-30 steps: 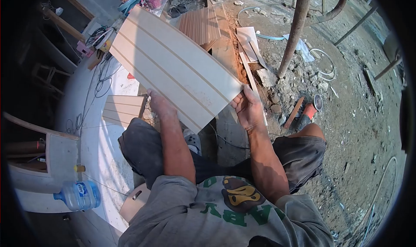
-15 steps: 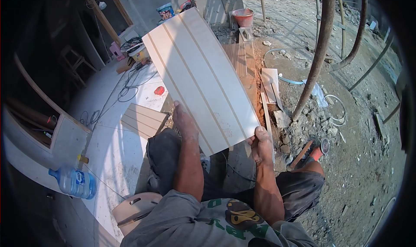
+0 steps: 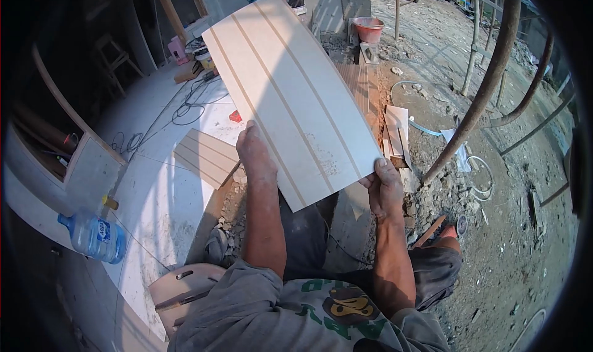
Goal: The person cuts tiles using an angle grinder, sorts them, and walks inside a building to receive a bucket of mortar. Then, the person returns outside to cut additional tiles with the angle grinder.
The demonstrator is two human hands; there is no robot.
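A large pale tile (image 3: 302, 99) with several brown stripes is held up in front of me, tilted, its far end pointing up and left. My left hand (image 3: 255, 151) grips its left long edge, the thumb showing on the face. At the near right corner my right hand (image 3: 386, 185) pinches the tile, thumb on top and fingers partly hidden underneath. Grey smudges mark the face near that corner. Below and left, a shorter striped tile piece (image 3: 205, 157) lies on the white floor (image 3: 167, 222).
A water bottle (image 3: 96, 236) lies at the left, and a stool (image 3: 185, 293) stands near my left hip. Beside my right knee is an angle grinder (image 3: 456, 228). Wooden poles (image 3: 475, 105) rise on the right over rubble. A red bucket (image 3: 369, 29) sits further back.
Both hands have lifted the striped tile slightly, and its near right corner has shifted right and up. My left knee has moved inward. The head view has shifted a little.
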